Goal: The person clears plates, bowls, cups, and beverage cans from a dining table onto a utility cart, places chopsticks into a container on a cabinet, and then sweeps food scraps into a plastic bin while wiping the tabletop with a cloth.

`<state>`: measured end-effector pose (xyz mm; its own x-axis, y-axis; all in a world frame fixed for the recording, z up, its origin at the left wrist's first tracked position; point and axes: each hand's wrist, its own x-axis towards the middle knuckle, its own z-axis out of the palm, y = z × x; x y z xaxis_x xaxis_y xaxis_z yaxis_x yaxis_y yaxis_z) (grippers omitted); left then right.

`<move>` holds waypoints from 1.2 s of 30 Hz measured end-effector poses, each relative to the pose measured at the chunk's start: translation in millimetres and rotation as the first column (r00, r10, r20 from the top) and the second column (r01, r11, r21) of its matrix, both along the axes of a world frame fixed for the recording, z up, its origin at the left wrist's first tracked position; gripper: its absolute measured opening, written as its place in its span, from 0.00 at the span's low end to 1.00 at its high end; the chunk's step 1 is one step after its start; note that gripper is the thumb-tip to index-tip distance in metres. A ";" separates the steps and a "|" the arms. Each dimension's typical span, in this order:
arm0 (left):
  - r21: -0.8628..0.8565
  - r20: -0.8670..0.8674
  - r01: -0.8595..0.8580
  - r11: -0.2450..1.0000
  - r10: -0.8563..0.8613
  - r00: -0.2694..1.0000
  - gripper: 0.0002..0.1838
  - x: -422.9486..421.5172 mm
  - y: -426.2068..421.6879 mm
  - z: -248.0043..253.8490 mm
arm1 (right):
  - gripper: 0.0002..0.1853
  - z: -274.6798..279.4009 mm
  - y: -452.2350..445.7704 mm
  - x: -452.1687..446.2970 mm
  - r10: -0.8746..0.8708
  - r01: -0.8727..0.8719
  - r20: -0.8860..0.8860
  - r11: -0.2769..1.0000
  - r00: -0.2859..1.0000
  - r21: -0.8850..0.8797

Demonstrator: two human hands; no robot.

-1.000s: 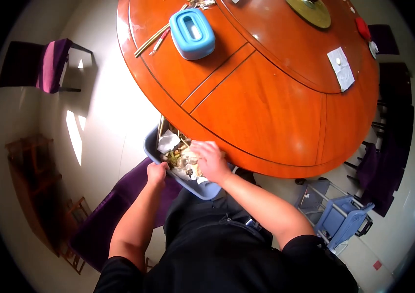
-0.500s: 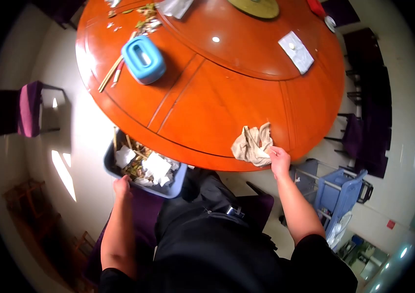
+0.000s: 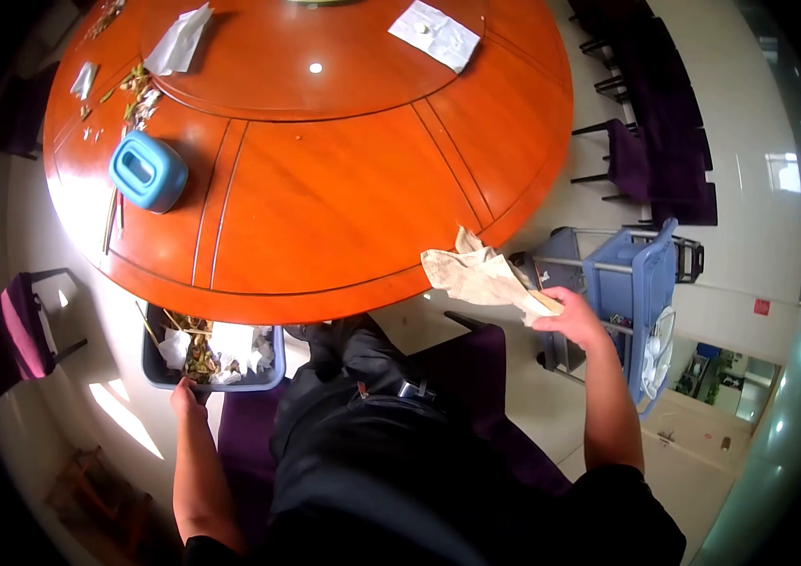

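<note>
My left hand (image 3: 189,396) is closed on the near rim of a grey-blue plastic tub (image 3: 248,383), below the table edge. Inside the tub lie food scraps (image 3: 200,358), crumpled white tissues (image 3: 233,340) and some chopsticks. My right hand (image 3: 570,317) pinches one end of a beige cloth (image 3: 476,280). The cloth stretches leftward from my fingers, over and just past the front right edge of the round orange-brown table (image 3: 325,217). Whether its far end touches the tabletop, I cannot tell.
A blue tissue box (image 3: 163,184) stands at the table's left, beside chopsticks (image 3: 112,222) and scattered scraps (image 3: 141,94). White papers (image 3: 433,36) lie farther back. A blue-grey trolley (image 3: 613,283) is to my right; purple chairs (image 3: 629,160) stand around.
My right hand has drawn the cloth rightward to the table edge, and the cloth is now stretched out. The view has shifted right; my left hand still grips the tub.
</note>
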<state>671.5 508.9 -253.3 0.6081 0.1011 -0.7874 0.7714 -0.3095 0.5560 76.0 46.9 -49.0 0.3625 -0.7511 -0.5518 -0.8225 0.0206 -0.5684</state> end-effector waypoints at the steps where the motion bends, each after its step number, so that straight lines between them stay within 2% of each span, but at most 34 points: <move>1: 0.009 -0.007 -0.017 1.000 0.017 1.000 0.04 5.2 3.5 -3.8 | 0.19 21.7 -1.2 16.0 0.096 -0.109 -0.166 0.992 0.981 -0.071; 2: 0.008 -0.006 -0.011 1.000 0.011 1.000 0.04 8.4 3.7 -3.2 | 0.19 32.3 -3.7 19.8 0.089 -0.102 -0.166 0.992 0.982 -0.072; 4: 0.016 0.016 -0.024 1.000 0.023 1.000 0.03 14.6 2.2 -1.4 | 0.16 47.8 -8.4 21.2 0.110 -0.118 -0.362 0.993 0.926 0.000; 6: 0.037 0.026 -0.019 0.999 0.018 0.999 0.02 8.7 -22.9 19.0 | 0.13 63.7 -14.6 12.6 0.061 -0.080 -0.419 0.996 0.906 -0.029; 7: 0.059 0.036 -0.022 0.998 0.020 0.999 0.02 5.1 -33.5 27.3 | 0.14 69.4 -19.1 1.1 -0.027 -0.074 -0.417 0.972 0.909 -0.224; 9: 0.039 0.028 -0.005 0.999 0.004 1.000 0.03 10.2 -32.9 24.3 | 0.14 69.9 -27.0 -20.4 -0.205 -0.020 -0.339 0.831 0.918 -0.556; 11: 0.021 0.024 0.008 1.000 -0.008 1.000 0.03 17.7 -27.7 16.7 | 0.14 29.5 -36.8 -47.4 -0.375 0.147 -0.214 0.733 0.902 -0.664; 13: -0.011 0.048 0.024 1.000 -0.024 0.999 0.03 25.2 -19.1 3.2 | 0.13 -49.9 -35.1 -74.2 -0.435 0.242 -0.266 0.808 0.860 -0.537; 14: -0.010 0.033 -0.059 0.998 0.059 0.998 0.03 14.5 -28.9 17.5 | 0.12 -78.6 -28.9 -82.8 -0.444 0.308 -0.283 0.855 0.850 -0.416; 15: -0.020 0.022 -0.051 0.998 0.052 0.998 0.03 14.3 -30.1 21.7 | 0.12 -91.6 -24.9 -91.6 -0.522 0.459 -0.168 0.834 0.836 -0.307; 16: -0.030 0.011 -0.044 0.999 0.044 0.999 0.03 15.5 -30.7 24.9 | 0.12 -89.8 -24.2 -97.5 -0.671 0.668 0.052 0.723 0.740 -0.174; 17: -0.029 0.015 -0.042 0.999 0.043 0.999 0.03 18.6 -28.0 20.6 | 0.13 -69.6 -26.2 -85.5 -0.844 0.872 0.243 0.490 0.478 -0.012; 20: -0.017 0.028 -0.013 1.000 0.013 1.000 0.03 22.8 -30.9 14.8 | 0.13 -55.9 -28.5 -87.1 -0.883 0.961 0.379 0.260 0.276 -0.094; 21: -0.010 0.029 -0.009 1.000 0.009 1.000 0.03 22.3 -36.0 19.0 | 0.13 -48.6 -30.4 -88.4 -0.883 0.961 0.382 0.260 0.274 -0.090; 23: -0.004 0.033 -0.005 1.000 0.005 0.999 0.03 20.0 -42.5 22.6 | 0.14 -37.6 -37.1 -99.1 -0.825 0.977 0.529 0.207 0.199 -0.045; 24: 0.000 0.034 0.004 1.000 -0.004 0.999 0.03 19.0 -44.8 23.4 | 0.14 -49.7 -42.1 -108.9 -0.824 0.977 0.531 0.207 0.197 -0.041; 25: 0.004 0.035 0.012 1.000 -0.013 0.999 0.03 19.1 -47.1 24.3 | 0.14 -76.7 -49.5 -124.8 -0.724 0.857 0.468 0.361 0.507 -0.368; 26: 0.002 0.039 0.012 1.000 -0.012 0.999 0.03 22.4 -40.1 17.7 | 0.14 -71.9 -54.8 -100.7 -0.581 0.612 0.303 0.459 0.755 -0.644; 27: 0.002 0.046 -0.006 1.000 0.006 0.999 0.04 24.8 -31.7 12.0 | 0.15 -65.1 -60.4 -76.9 -0.844 0.852 0.137 0.523 0.519 -0.008; 28: 0.001 0.053 -0.034 0.999 0.034 0.998 0.04 20.4 -28.4 12.1 | 0.15 -63.9 -65.3 -72.6 -0.837 0.846 0.142 0.532 0.528 -0.006; 29: 0.008 0.070 -0.043 0.999 0.042 0.997 0.04 17.2 -25.3 12.6 | 0.17 -64.1 -69.8 -69.8 -0.862 0.910 0.383 0.400 0.332 0.111; 30: 0.005 0.073 -0.054 0.999 0.053 0.996 0.04 12.5 -24.4 10.5 | 0.19 -63.7 -74.8 -66.3 -0.816 0.923 0.571 0.283 0.088 0.262; 34: 0.034 0.095 -0.056 0.998 0.053 0.994 0.05 4.8 -25.7 9.3 | 0.20 -57.4 -91.1 -59.6 -0.816 0.898 0.575 0.288 0.049 0.332; 36: 0.050 0.098 -0.062 0.997 0.057 0.994 0.05 4.0 -25.8 15.4 | 0.21 -69.5 -107.9 -74.8 -0.836 0.862 0.536 0.354 0.118 0.362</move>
